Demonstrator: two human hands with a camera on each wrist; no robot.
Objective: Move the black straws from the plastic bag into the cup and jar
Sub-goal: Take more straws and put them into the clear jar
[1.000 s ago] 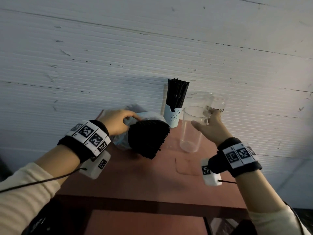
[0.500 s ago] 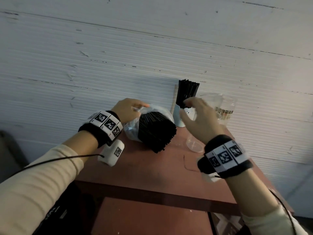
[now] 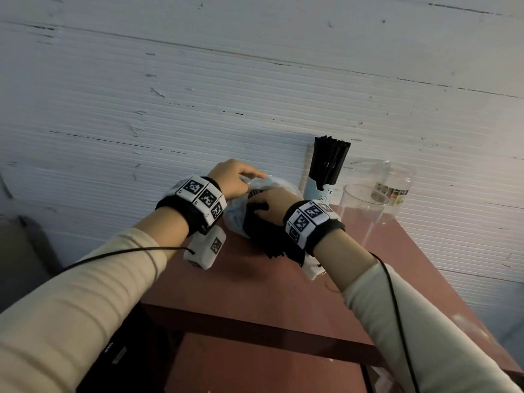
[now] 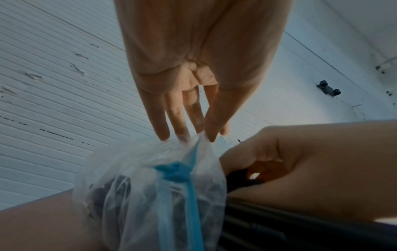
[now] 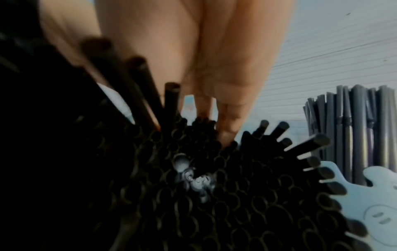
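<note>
Looks roughly half done. Counting 1 container filled: pale blue cup [image 3: 319, 194] at the back of the table [image 3: 283, 293] by the wall [image 3: 255, 80], crammed with upright straws [image 3: 329, 163]. Nothing yet in the clear tumbler [image 3: 363, 214] just right of it, nor, as far as can be told, in the clear jar [image 3: 394, 182] behind that; probably 1 of these 2 meant as the task's jar, can't say which. Left to move: a thick bundle of black straws [image 3: 263, 239] lying in the plastic bag [image 3: 236, 222] on the table, left of the cup, open ends [image 5: 214, 195] poking out toward the right wrist camera. Pinching the bag's gathered top film between thumb and fingertips with the left hand [image 3: 229, 180], seen close in the left wrist view [image 4: 193, 68], just above a knotted blue tie [image 4: 178, 173]. Curling the right hand [image 3: 272, 204] over the bundle's mouth end, fingers dug in among the straw ends and closed round a clump, so judged as mid-grab for the next batch, not lifted yet. Many more grabs likely needed given the bundle's bulk. Writing: none readable. On the cup only a cartoon bear face and paws [image 5: 376, 212], no words made out. On the jar a dark label band with pale blocks, too small to read. On both wrist bands [image 3: 202, 195] square black-and-white marker codes plus tiny letters, illegible.
</note>
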